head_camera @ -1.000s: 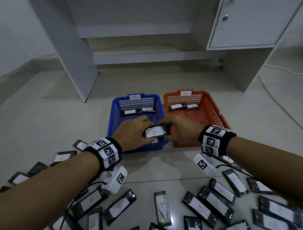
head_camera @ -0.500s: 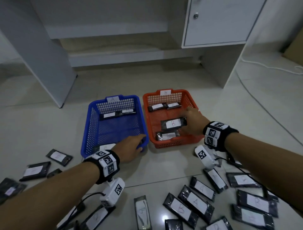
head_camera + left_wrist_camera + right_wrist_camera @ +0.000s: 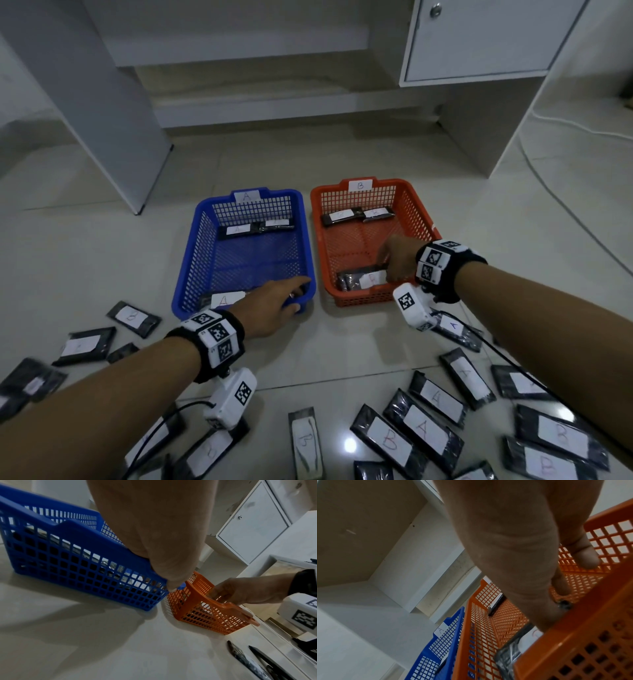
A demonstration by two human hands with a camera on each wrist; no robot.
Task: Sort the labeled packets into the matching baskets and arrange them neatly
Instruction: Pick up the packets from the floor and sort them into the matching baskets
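Observation:
A blue basket (image 3: 191, 260) tagged A and an orange basket (image 3: 421, 212) tagged B stand side by side on the floor. My right hand (image 3: 387, 270) reaches into the orange basket and pinches the right end of a black packet labeled B (image 3: 366, 279) at its near end. That packet (image 3: 513, 654) lies by the near wall, seemingly on top of another one. My left hand (image 3: 296, 298) grips the near right corner of the blue basket's rim (image 3: 68, 561), thumb outside. An A packet (image 3: 224, 299) lies at the blue basket's near end. Each basket holds two packets at its far end.
Several loose labeled packets lie on the floor at the near right (image 3: 424, 428) and near left (image 3: 85, 344). A white desk panel (image 3: 102, 120) stands behind the blue basket and a cabinet (image 3: 479, 41) behind the orange one. A white cable (image 3: 565, 123) runs along the right floor.
Both hands held the B packet between the baskets. The right hand then carried it over the orange basket and lowered it to the near end; the left hand went to the blue basket's corner.

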